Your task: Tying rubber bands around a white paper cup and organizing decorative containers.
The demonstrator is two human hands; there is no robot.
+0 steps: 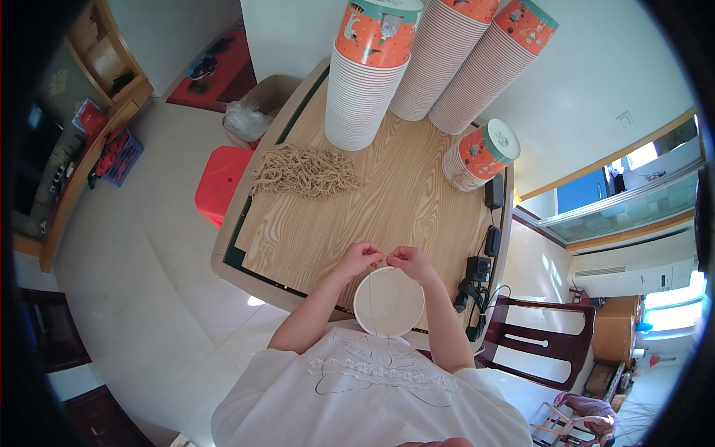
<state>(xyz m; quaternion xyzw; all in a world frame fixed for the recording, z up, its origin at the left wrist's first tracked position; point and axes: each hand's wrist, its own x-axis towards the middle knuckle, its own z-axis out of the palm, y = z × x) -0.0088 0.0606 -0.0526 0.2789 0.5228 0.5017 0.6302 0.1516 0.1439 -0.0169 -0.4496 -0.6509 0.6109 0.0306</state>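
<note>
A white paper bucket (408, 302) stands at the near table edge against my body, its mouth facing up. A thin tan string (372, 294) runs across its mouth from the near rim to the far rim. My left hand (362, 258) pinches this string just beyond the far rim. Close beside it, my right hand (410, 263) is also closed in a pinch at the rim, seemingly on the string's end; the fingertips partly hide it. Farther left on the table lies a tangled heap of tan strings (305, 171).
Tall nested stacks of orange-printed paper buckets (365, 97) stand at the table's far side. A shorter bucket stack (484, 153) is at the right, near black power adapters (478, 268) and cables. A red stool (221, 182) is left of the table, a dark wooden chair (544, 339) right.
</note>
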